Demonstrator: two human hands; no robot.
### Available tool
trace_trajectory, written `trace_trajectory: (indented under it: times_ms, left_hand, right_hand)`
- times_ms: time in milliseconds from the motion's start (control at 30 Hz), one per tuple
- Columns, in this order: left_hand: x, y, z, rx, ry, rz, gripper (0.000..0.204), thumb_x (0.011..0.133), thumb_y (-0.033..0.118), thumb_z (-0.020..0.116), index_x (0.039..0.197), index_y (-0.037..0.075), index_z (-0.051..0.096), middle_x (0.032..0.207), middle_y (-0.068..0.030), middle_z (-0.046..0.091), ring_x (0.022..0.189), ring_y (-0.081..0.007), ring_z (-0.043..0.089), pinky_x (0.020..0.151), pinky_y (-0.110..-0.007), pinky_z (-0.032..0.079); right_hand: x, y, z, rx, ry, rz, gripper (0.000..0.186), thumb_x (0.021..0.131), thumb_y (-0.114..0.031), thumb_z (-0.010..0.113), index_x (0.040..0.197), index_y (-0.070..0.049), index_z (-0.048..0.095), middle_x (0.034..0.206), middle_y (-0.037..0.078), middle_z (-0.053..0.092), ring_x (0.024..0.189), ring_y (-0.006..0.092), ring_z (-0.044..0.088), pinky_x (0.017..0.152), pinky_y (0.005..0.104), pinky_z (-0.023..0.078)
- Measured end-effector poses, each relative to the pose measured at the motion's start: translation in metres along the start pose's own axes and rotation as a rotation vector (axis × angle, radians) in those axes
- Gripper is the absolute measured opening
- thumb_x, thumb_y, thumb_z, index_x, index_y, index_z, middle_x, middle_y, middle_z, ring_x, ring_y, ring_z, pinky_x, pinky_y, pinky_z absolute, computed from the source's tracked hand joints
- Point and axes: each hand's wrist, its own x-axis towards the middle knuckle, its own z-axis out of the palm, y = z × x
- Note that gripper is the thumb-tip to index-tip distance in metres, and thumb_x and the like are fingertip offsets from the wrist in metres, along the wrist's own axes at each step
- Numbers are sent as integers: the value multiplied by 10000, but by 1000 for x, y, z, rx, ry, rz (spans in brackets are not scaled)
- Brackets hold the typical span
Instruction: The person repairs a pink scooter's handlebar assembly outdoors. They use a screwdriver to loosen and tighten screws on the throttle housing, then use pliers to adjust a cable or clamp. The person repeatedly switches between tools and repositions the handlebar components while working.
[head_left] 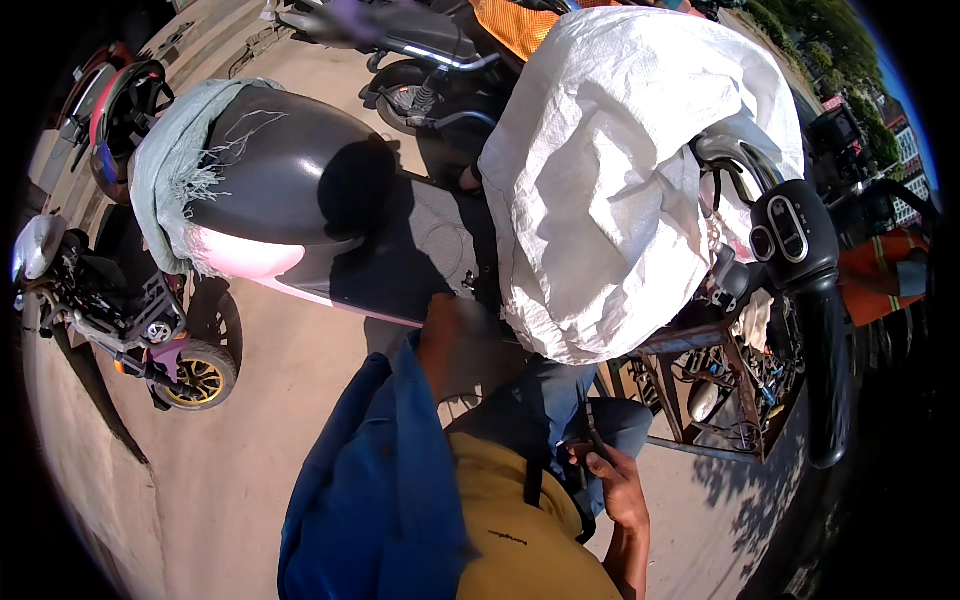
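Note:
A pink scooter with a dark seat (285,165) stands in front of me, its front covered by a large white woven sheet (610,180). My left hand (440,330) reaches down to the edge of the dark footboard (425,255); it is smeared and in shadow, so its fingers and anything in them do not show. Close to my thigh, my right hand (618,487) is closed round a slim dark tool (592,425), its thin end pointing up. The tool's exact kind is unclear.
The scooter's black handlebar grip (825,370) juts out at the right. Below it stands a rusty metal frame bin (740,400) of tools and parts. A parked scooter with a gold-rimmed wheel (197,377) is at the left, another scooter (420,90) behind.

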Motion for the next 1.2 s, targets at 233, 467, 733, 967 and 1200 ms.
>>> trace_trajectory:
  times_ms: [233, 467, 733, 967, 1200]
  left_hand:
    - [4, -22, -26, 88, 56, 53, 294, 885, 247, 700, 1063, 25, 772, 1087, -246, 741, 1079, -423, 698, 941, -487, 545]
    - [-95, 25, -68, -226, 6, 309, 291, 948, 196, 667, 1166, 10, 717, 1077, -215, 743, 1031, -361, 723, 904, -428, 540]
    - [-312, 237, -180, -470, 45, 958, 126, 993, 103, 675, 996, -22, 662, 888, -116, 682, 815, -184, 647, 754, -304, 516]
    - [-363, 362, -220, -211, 186, 1634, 228, 859, 26, 734, 1075, 2, 664, 1073, -180, 658, 940, -339, 646, 835, -410, 525]
    - [-355, 461, -195, 121, 191, 1733, 382, 781, 72, 829, 1120, 18, 663, 1152, -149, 635, 1063, -345, 618, 896, -441, 508]
  right_hand:
    - [15, -7, -15, 150, 45, -180, 469, 970, -368, 683, 1164, 58, 711, 1231, 163, 690, 1030, 229, 658, 965, 389, 492]
    - [7, -34, -21, 182, 62, -308, 505, 950, -424, 701, 1095, 60, 718, 1223, 187, 681, 1044, 263, 664, 939, 406, 498]
    - [-39, -42, -64, 192, 124, -562, 368, 1012, -328, 649, 1057, 31, 720, 1271, 129, 667, 1137, 222, 607, 1003, 374, 447]
    - [-53, -42, -104, 38, 430, -717, 310, 1017, -253, 646, 1009, 54, 686, 1037, 111, 670, 925, 182, 632, 824, 313, 496]
    - [-49, -38, -126, -153, 648, -847, 311, 979, -242, 682, 994, 68, 659, 1011, 161, 651, 894, 301, 633, 814, 368, 494]
